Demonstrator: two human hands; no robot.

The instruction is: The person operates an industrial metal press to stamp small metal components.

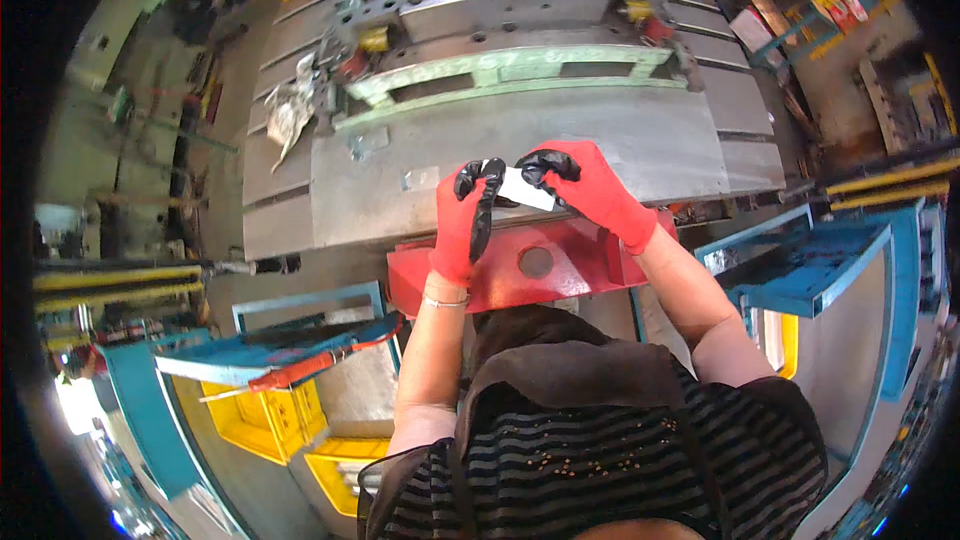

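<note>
Both my hands wear red gloves with black-coated fingers. Between them is a small white flat piece (524,190), perhaps paper or card, above the near edge of the steel table (620,145). My left hand (470,202) is closed, pinching its left end. The fingers of my right hand (556,172) are curled shut on its upper right side. Just left of my left hand, a small clear-and-brown flat piece (421,179) lies on the table. Below my hands is a red metal part (490,285) with a round hole.
A large steel die (500,10) with a pale green front bar (480,70) stands on the table. A crumpled cloth (291,110) lies at the left. Blue carts (830,265) flank me, with yellow bins (262,420) and an orange-red tool (310,368) at lower left.
</note>
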